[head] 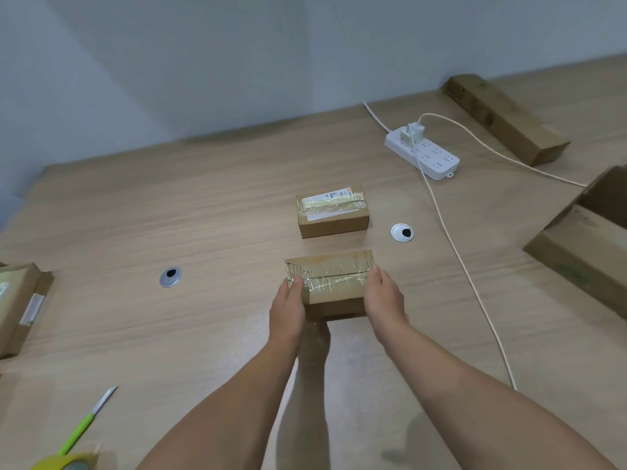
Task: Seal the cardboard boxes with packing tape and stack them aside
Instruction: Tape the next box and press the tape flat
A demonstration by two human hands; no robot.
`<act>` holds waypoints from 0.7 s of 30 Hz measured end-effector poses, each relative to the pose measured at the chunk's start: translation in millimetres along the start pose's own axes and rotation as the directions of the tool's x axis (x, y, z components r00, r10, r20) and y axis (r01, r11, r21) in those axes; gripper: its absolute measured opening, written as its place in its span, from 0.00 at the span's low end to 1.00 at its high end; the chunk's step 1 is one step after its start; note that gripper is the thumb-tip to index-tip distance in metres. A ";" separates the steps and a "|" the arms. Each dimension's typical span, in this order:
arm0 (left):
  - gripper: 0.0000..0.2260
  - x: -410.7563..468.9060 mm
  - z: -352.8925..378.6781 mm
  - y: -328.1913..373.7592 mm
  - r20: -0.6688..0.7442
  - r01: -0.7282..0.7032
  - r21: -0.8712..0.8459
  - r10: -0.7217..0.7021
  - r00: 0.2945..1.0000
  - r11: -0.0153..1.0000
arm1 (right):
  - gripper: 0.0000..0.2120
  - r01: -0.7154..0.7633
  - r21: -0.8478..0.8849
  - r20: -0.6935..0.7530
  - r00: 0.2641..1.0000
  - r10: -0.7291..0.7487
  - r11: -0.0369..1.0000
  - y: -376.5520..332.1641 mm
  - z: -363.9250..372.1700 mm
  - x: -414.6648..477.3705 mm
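A small cardboard box [334, 279] with clear tape over its top seam is held between both hands, slightly above the wooden table [169, 215], its shadow beneath it. My left hand [288, 303] grips its left end with the thumb on top. My right hand [385, 300] grips its right end the same way. A second taped box [332, 213] with a white label stands on the table just beyond it. A roll of packing tape [68, 463] lies at the bottom left edge of the view.
A green-handled knife [90, 418] lies near the tape roll. A white power strip [422, 152] and its cable [468, 266] run along the right. Larger cardboard boxes sit at far right [505, 120], right [583, 245] and left [17, 307]. Two grommets [170, 277] are set in the table.
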State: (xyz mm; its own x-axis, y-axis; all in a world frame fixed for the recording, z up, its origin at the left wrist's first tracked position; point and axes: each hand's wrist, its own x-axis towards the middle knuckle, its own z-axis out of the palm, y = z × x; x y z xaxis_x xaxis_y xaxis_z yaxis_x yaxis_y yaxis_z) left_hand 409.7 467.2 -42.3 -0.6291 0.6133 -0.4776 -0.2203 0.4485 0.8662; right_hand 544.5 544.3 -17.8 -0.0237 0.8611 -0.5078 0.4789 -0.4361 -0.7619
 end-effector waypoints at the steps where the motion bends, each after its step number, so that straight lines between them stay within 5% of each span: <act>1: 0.36 5.5 2.9 -0.3 -0.002 0.008 0.005 -0.008 1.000 1.000 | 0.22 0.003 -0.002 -0.001 1.000 -0.003 1.000 -2.4 -0.8 3.9; 21: 0.25 95.4 39.7 30.6 -0.047 -0.041 0.053 0.043 0.998 0.998 | 0.24 -0.008 0.035 -0.037 0.999 0.010 0.999 -47.3 20.3 101.7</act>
State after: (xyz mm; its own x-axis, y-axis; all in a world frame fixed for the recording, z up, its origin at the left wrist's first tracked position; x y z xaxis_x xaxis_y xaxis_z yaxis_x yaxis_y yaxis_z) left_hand 372.6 565.2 -67.2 -0.6724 0.6010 -0.4321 -0.1549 0.4566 0.8761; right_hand 501.6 647.2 -41.6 0.0131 0.8660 -0.4999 0.4483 -0.4520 -0.7712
